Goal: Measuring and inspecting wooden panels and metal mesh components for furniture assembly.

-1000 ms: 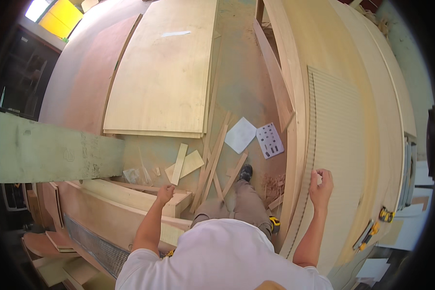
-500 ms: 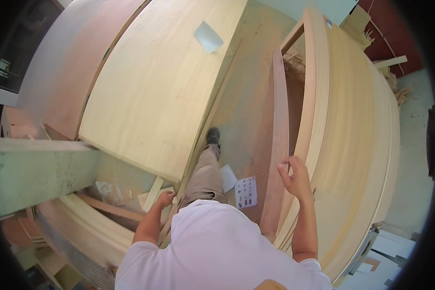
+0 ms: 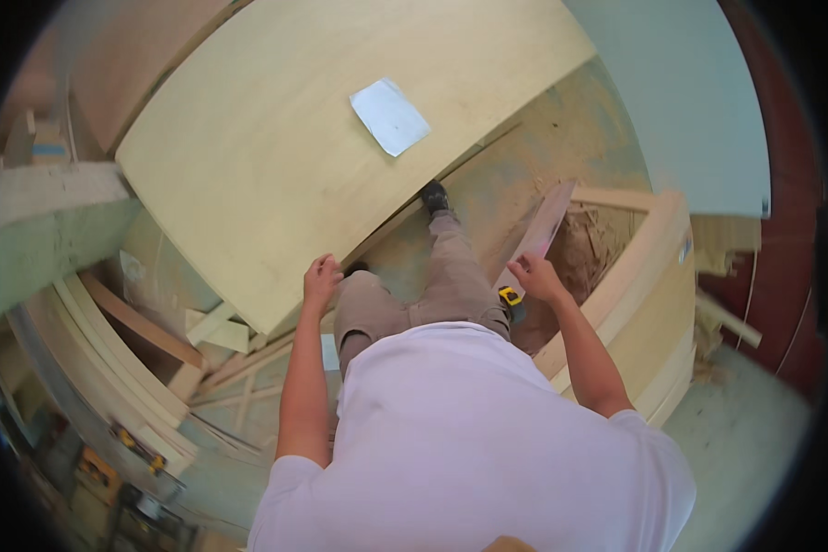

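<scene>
Presently, nearest to the body, a yellow and black tape measure (image 3: 511,296) sits at the right hip. The left hand (image 3: 321,278) is next to the long edge of a big pale board (image 3: 276,166), a little beyond its near corner; its fingers are relaxed and half bent, and I see nothing in them. The right hand (image 3: 535,276) appears just before the near end of a reddish plank (image 3: 547,219), with fingers loosely curved and likewise without load; whether it touches the plank, I cannot tell. Farther, a white sheet (image 3: 391,117) lies on the board, towards the same long edge. Beyond stands a light blue panel (image 3: 699,83). One foot is put forward, so I judge this step as walking beside the board, not handling; any grasp would first call for bringing the fingers onto an edge.
</scene>
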`<state>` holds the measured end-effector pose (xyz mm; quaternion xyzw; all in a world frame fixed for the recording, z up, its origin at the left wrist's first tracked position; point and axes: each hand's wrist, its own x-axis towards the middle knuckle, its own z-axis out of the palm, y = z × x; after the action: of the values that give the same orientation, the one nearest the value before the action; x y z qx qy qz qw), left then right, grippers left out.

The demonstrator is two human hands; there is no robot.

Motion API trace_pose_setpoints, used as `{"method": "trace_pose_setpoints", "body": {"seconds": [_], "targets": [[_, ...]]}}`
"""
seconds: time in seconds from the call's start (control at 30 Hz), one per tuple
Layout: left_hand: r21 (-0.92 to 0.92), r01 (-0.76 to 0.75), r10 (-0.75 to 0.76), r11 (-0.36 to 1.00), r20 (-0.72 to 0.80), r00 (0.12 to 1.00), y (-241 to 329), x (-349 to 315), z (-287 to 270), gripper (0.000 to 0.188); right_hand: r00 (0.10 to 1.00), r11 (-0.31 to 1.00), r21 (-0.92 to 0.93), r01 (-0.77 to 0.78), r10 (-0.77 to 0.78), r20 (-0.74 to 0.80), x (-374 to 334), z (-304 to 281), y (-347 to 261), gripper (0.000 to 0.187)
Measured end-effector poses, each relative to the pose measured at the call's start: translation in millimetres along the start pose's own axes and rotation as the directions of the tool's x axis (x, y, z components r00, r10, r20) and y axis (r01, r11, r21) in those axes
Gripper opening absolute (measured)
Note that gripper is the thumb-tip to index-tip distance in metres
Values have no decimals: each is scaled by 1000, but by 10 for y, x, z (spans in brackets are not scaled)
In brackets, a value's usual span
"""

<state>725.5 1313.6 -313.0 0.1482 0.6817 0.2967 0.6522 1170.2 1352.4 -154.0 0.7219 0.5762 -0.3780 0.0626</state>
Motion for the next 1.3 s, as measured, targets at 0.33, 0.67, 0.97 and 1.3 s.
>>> {"method": "trace_pose_setpoints", "body": {"seconds": [0.33, 0.67, 0.97, 1.3], "targets": [[-28, 593, -552, 805, -399, 732, -1971, -1059, 1081, 54, 866, 761, -492, 422, -179, 467, 4120, 1120, 538, 36], [-617, 569, -823, 543, -258, 506, -2982, -882, 781, 54, 908, 642, -643, 418, -323, 268, 5167, 3052, -1041, 75], [-942, 195, -856, 273, -145, 496, -5359, 887, 66, 60, 912, 218, -936, 276, -367, 183, 6213, 3364, -818, 54], [-654, -688, -936, -314, 91, 341, -7767, 1540, -1055, 61, 870, 29, -886, 462, -211, 447, 4937, 3289, -1529, 35]]}}
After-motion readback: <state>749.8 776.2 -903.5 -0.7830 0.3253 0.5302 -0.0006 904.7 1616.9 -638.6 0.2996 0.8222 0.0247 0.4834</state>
